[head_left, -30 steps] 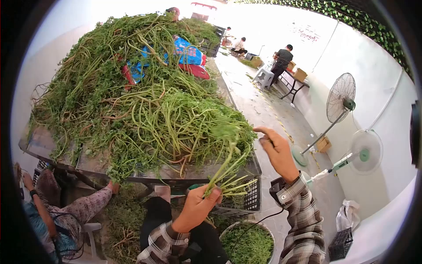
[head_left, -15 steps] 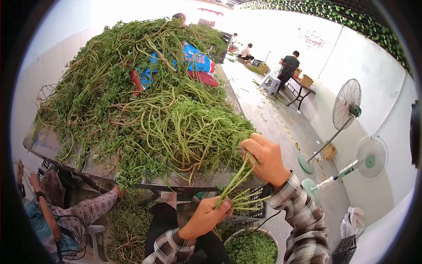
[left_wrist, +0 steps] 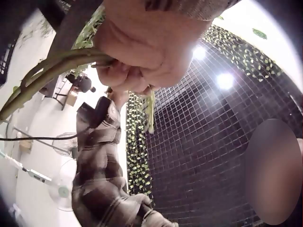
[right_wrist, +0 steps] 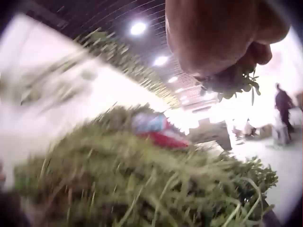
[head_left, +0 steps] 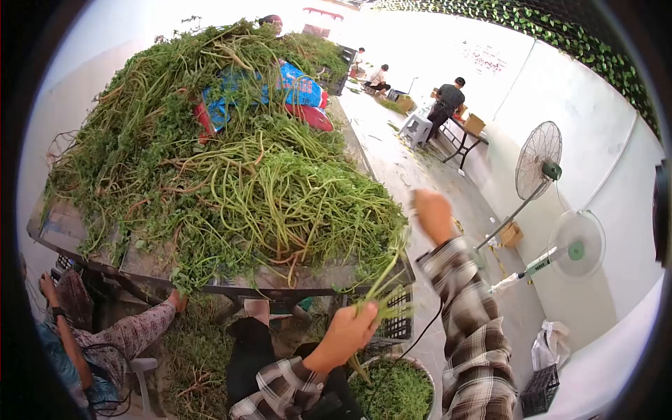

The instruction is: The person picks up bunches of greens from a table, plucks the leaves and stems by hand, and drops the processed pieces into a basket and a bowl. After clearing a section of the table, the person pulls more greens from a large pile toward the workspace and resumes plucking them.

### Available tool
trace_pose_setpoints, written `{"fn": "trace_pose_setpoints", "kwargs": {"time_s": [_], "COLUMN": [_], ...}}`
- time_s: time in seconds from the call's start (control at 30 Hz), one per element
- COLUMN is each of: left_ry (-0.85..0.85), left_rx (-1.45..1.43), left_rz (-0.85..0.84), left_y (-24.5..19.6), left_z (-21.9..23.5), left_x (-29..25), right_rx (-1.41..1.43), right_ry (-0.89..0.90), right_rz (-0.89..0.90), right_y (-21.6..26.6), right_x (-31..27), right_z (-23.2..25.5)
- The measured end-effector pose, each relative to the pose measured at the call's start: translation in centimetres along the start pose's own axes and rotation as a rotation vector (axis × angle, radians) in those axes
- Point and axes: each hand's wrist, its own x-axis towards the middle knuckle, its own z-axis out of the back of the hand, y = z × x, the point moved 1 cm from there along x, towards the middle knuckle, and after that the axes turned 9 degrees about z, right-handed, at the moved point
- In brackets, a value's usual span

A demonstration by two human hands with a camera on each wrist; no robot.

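In the head view my left hand (head_left: 348, 334) grips a small bunch of green stems (head_left: 383, 276) in front of the table edge. Thick stems (left_wrist: 42, 75) come out of that fist in the left wrist view. My right hand (head_left: 434, 213), blurred, is raised past the table's right corner. Up close in the right wrist view, its curled fingers hold leafy sprigs (right_wrist: 232, 85). A large heap of leafy greens (head_left: 280, 189) covers the table (head_left: 164, 269), with blue and red bags (head_left: 301, 87) half buried in it.
A round tub (head_left: 432, 381) of cut greens stands below my left hand, beside a black crate (head_left: 400, 320). Two fans (head_left: 540, 157) stand at the right. A seated person (head_left: 77, 350) is at the lower left; others work farther back. A cable (head_left: 427, 325) hangs near my right sleeve.
My right hand came in to the top of the bunch, then moved away up and right with leafy sprigs. My left hand kept its stems and shifted slightly right; the bunch's leafy top is smaller.
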Motion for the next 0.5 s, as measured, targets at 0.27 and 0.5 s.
{"fn": "trace_pose_setpoints", "kwargs": {"time_s": [0.27, 0.5], "left_ry": [-0.044, -0.152], "left_rx": [-0.108, 0.063], "left_rz": [-0.074, -0.243], "left_y": [0.4, -0.5], "left_z": [2.7, 3.2], "left_x": [0.9, 0.7], "right_rx": [0.279, 0.367], "right_ry": [-0.153, 0.192], "right_rz": [-0.366, -0.533], "right_y": [-4.4, 1.2], "right_x": [-8.2, -29.3], "right_z": [5.3, 1.0]}}
